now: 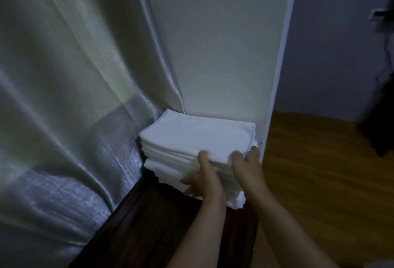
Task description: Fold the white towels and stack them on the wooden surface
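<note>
Underneath both forearms runs a dark wooden surface [132, 225]; a pale curtain [64, 97] hangs to the left of the hands, a white wall panel [213, 54] rises beyond them, and lighter wood floor [319, 182] lies to their right. One stack of white towels [191, 137] sits on the surface, roughly seven folded layers, soft-edged and slightly uneven. Two hands: the left hand [202, 180] and right hand [247, 165] each pinch the top towel's near edge.
</note>
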`<state>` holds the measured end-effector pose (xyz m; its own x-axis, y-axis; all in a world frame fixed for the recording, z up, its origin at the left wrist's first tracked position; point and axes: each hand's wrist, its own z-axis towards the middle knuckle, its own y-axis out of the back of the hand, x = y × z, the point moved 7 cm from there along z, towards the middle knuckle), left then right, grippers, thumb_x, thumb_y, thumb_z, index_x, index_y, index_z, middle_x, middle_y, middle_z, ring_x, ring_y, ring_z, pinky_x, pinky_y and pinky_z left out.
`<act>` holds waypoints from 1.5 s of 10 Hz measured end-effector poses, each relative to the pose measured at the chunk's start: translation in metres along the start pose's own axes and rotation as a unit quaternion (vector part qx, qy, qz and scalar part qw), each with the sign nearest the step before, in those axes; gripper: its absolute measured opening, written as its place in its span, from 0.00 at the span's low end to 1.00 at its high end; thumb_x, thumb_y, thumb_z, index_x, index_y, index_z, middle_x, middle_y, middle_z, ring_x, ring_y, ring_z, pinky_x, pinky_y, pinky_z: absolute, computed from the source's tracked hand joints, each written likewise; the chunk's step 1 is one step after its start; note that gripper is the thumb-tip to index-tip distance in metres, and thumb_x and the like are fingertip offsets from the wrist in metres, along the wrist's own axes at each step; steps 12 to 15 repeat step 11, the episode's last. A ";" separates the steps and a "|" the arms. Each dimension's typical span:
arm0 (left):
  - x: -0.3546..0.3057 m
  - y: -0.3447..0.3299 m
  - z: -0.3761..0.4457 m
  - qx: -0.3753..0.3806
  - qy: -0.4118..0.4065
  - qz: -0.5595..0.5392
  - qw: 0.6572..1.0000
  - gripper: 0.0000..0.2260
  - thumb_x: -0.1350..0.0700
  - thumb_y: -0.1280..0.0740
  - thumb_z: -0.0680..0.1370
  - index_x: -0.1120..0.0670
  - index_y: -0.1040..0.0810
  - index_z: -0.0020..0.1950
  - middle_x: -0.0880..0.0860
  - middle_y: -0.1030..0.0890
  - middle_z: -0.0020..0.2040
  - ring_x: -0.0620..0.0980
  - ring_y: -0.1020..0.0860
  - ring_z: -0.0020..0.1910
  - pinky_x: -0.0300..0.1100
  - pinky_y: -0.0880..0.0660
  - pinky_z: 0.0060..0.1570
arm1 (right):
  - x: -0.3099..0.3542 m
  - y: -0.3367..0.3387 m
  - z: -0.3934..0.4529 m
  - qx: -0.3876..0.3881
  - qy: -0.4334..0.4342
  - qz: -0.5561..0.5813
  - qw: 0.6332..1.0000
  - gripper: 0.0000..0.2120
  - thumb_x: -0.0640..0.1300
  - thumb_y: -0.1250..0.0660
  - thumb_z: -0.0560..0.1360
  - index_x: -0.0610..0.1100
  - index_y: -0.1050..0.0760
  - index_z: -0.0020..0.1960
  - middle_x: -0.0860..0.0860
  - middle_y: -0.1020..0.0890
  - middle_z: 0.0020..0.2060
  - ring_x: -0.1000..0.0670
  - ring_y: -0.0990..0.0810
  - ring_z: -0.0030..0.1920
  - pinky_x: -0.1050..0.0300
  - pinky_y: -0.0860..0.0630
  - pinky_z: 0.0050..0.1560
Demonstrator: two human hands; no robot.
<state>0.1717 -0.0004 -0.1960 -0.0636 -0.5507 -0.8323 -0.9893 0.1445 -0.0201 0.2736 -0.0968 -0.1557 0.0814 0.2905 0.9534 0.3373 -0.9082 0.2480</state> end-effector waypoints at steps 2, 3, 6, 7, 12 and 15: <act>-0.108 -0.022 -0.003 0.073 -0.592 0.325 0.734 0.21 0.55 0.37 0.80 0.55 0.29 0.74 0.54 0.34 0.78 0.55 0.45 0.80 0.51 0.53 0.79 | 0.032 0.016 -0.010 -0.082 0.146 -0.233 0.958 0.29 0.44 0.35 0.76 0.41 0.39 0.74 0.40 0.26 0.67 0.40 0.23 0.61 0.46 0.21 0.56; -0.126 -0.048 0.033 0.163 -0.539 0.544 0.622 0.21 0.46 0.40 0.79 0.53 0.26 0.70 0.54 0.30 0.75 0.59 0.39 0.77 0.55 0.47 0.78 | 0.087 -0.015 -0.005 -0.093 0.342 -0.387 0.851 0.27 0.41 0.30 0.69 0.40 0.27 0.68 0.38 0.24 0.63 0.36 0.23 0.61 0.43 0.23 0.60; -0.148 -0.044 0.144 0.193 -0.405 0.683 0.576 0.43 0.21 0.57 0.70 0.38 0.55 0.81 0.46 0.58 0.83 0.55 0.62 0.81 0.57 0.63 0.77 | 0.064 -0.086 0.059 0.158 0.327 -0.550 0.752 0.34 0.65 0.57 0.80 0.49 0.46 0.81 0.43 0.44 0.81 0.44 0.48 0.81 0.44 0.51 0.80; -0.146 -0.040 0.150 0.183 -0.427 0.663 0.587 0.45 0.19 0.57 0.68 0.38 0.55 0.81 0.45 0.57 0.83 0.52 0.60 0.81 0.54 0.63 0.77 | 0.053 -0.081 0.058 0.173 0.322 -0.550 0.751 0.41 0.73 0.64 0.76 0.53 0.55 0.83 0.48 0.53 0.83 0.47 0.57 0.82 0.44 0.59 0.81; -0.170 0.012 0.086 0.130 -0.359 0.712 0.590 0.44 0.24 0.56 0.74 0.51 0.46 0.81 0.57 0.47 0.82 0.61 0.45 0.79 0.58 0.43 0.75 | 0.091 -0.068 0.007 0.158 0.264 -0.612 0.729 0.33 0.65 0.50 0.81 0.44 0.42 0.77 0.41 0.38 0.76 0.37 0.35 0.72 0.43 0.32 0.68; -0.170 0.012 0.086 0.130 -0.359 0.712 0.590 0.44 0.24 0.56 0.74 0.51 0.46 0.81 0.57 0.47 0.82 0.61 0.45 0.79 0.58 0.43 0.75 | 0.091 -0.068 0.007 0.158 0.264 -0.612 0.729 0.33 0.65 0.50 0.81 0.44 0.42 0.77 0.41 0.38 0.76 0.37 0.35 0.72 0.43 0.32 0.68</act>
